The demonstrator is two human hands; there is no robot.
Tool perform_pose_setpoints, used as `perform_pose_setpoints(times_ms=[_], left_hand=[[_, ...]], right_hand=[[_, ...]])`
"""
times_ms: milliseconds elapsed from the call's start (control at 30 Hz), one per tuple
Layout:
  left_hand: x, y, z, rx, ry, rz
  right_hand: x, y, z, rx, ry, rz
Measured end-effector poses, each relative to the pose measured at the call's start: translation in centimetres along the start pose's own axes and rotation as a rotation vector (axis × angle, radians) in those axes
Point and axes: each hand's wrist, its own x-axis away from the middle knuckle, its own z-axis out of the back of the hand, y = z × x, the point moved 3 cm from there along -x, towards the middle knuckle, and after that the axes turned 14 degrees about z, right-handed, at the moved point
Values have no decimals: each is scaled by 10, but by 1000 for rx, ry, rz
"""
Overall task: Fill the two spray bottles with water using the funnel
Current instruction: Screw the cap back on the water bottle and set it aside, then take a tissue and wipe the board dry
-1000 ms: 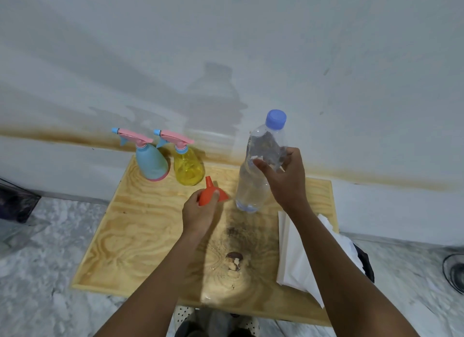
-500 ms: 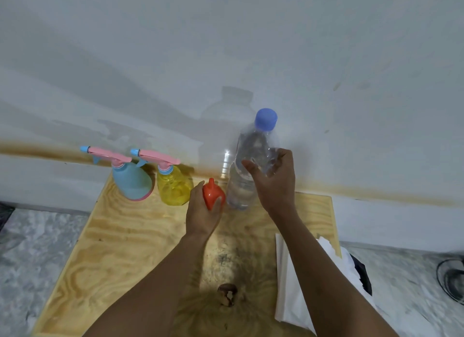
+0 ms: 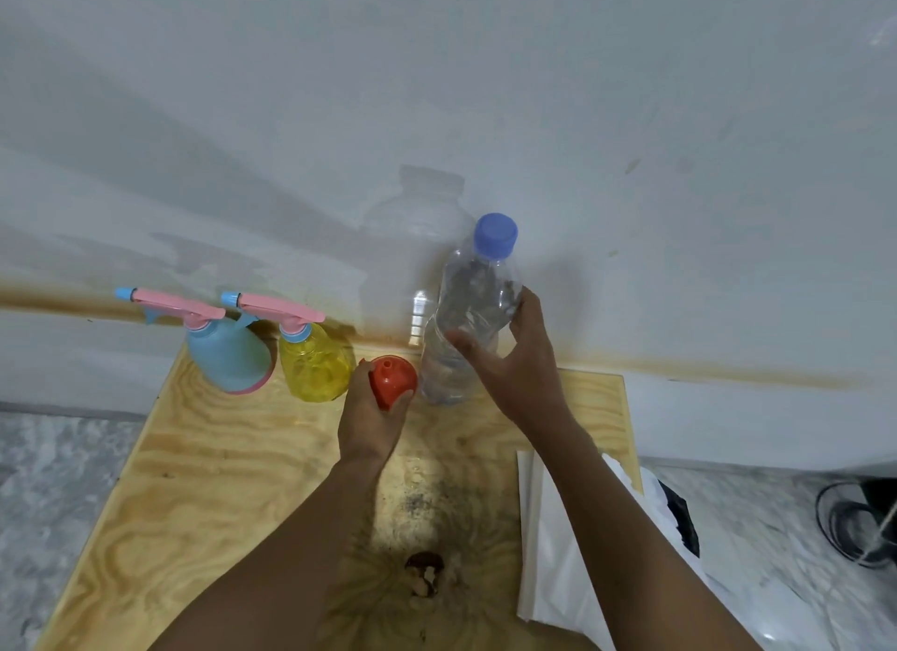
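Two spray bottles stand at the back of the wooden board [image 3: 204,480], both with pink trigger heads: a blue spray bottle [image 3: 228,359] on the left and a yellow spray bottle [image 3: 315,369] beside it. My left hand [image 3: 371,417] holds the red funnel [image 3: 392,381] just right of the yellow bottle, spout pointing up. My right hand [image 3: 514,364] is wrapped around the clear water bottle [image 3: 471,320], which stands upright on the board with its blue cap on.
A white wall rises right behind the board. A folded white cloth [image 3: 548,543] lies on the board's right edge under my right forearm. A dark knot [image 3: 424,573] marks the wood near me. Black cables [image 3: 854,519] lie on the marble floor at right.
The camera has come closer and tilted down. My left hand has turned the funnel spout-up and set it lower beside the yellow bottle. The water bottle now stands on the board.
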Motion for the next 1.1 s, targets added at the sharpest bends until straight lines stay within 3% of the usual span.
perform_pose_setpoints(times_ms=[200,333,467,700,800,967,1100], left_hand=[[26,-6,4,33,8,-32],[96,-18,-11,-162,-1,-153],[158,-41,-49,-379,-194,-209],[176,-46,-79,-697,-212,-197],[173,-46,-79,-717,-199,-219],[178,-41,-77,-756,-205,-231],[195,-23,-86,-578,-262,-437]], right_hand=[[62,15,51,171,94,-23],[136,43,98,295,97,-211],[205,75,126,335,97,-414],[261,133,128,466,38,-664],[267,147,124,412,28,-764],[271,162,120,452,58,-745],[271,164,124,385,167,-763]])
